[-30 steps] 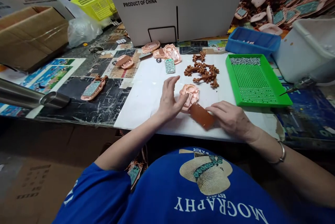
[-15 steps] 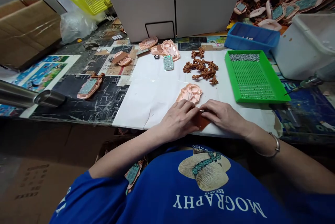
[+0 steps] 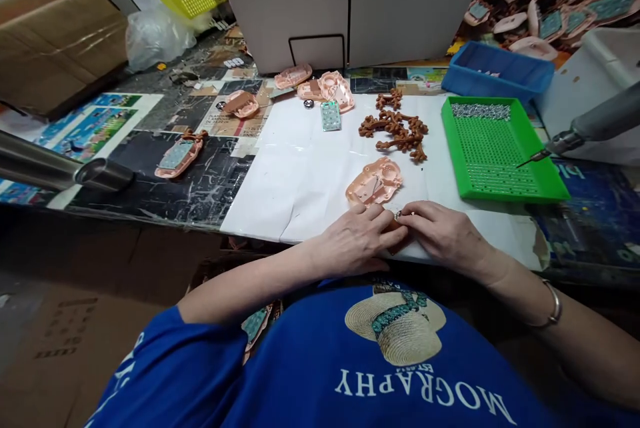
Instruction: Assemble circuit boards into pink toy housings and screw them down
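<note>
At the near edge of the white sheet, my left hand [image 3: 360, 235] is closed on a flat brown board [image 3: 397, 245], mostly hidden under its fingers. My right hand [image 3: 443, 231] pinches a small round metallic part [image 3: 399, 215] at the board's far edge. My two hands almost meet there. Just beyond them lies an open pink plastic shell half [image 3: 375, 181] with thin wires inside. Farther back are brown branch-shaped plastic pieces [image 3: 400, 128] and a pale green keypad [image 3: 331, 116]. Another round part [image 3: 309, 104] lies beside more pink shells [image 3: 335, 89].
On the right stand a green tray [image 3: 450, 161] of screws, a blue bin [image 3: 500, 85] and a power screwdriver [image 3: 575, 138] hanging over the tray. A big carton [image 3: 370, 21] rises behind. At left are a metal tube [image 3: 40, 168] and a pink shell with keypad [image 3: 180, 155].
My view has shifted slightly. The brown board is more covered by my left fingers, and a small round part now shows at my right fingertips. The pink shell is less covered by my hand.
</note>
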The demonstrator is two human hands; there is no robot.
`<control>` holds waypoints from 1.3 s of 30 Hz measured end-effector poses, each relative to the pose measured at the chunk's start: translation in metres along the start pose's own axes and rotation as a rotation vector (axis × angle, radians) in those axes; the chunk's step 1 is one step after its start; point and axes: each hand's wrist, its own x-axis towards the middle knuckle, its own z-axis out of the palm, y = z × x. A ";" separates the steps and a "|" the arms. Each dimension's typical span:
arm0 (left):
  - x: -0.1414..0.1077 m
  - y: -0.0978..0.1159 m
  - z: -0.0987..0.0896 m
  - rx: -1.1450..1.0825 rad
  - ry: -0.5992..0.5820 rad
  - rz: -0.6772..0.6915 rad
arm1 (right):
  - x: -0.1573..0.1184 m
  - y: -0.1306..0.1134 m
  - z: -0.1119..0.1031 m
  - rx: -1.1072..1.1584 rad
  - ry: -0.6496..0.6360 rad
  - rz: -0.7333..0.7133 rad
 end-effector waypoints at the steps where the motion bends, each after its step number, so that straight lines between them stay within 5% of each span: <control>1: 0.000 0.001 0.001 0.007 0.014 -0.002 | -0.001 0.000 0.000 0.051 -0.011 0.033; 5: -0.004 0.002 0.007 0.031 0.088 0.013 | 0.001 0.002 0.003 0.133 -0.026 0.159; 11: -0.008 0.000 0.005 0.123 0.005 0.077 | 0.007 0.008 0.003 0.164 -0.066 0.205; 20: 0.011 0.006 0.007 -0.078 -0.119 -0.145 | 0.008 0.009 -0.001 0.186 -0.106 0.199; 23: 0.004 0.004 0.005 -0.051 0.059 -0.100 | 0.009 0.008 -0.004 0.208 -0.075 0.187; 28: -0.015 -0.008 -0.004 -0.027 0.516 -0.103 | 0.019 0.014 -0.013 0.160 -0.006 0.163; 33: -0.017 -0.019 -0.009 -0.446 0.794 -0.470 | 0.035 0.034 -0.011 0.003 0.079 0.132; 39: -0.015 -0.027 0.000 -1.098 0.927 -0.796 | 0.052 0.055 0.000 -0.098 -0.038 0.191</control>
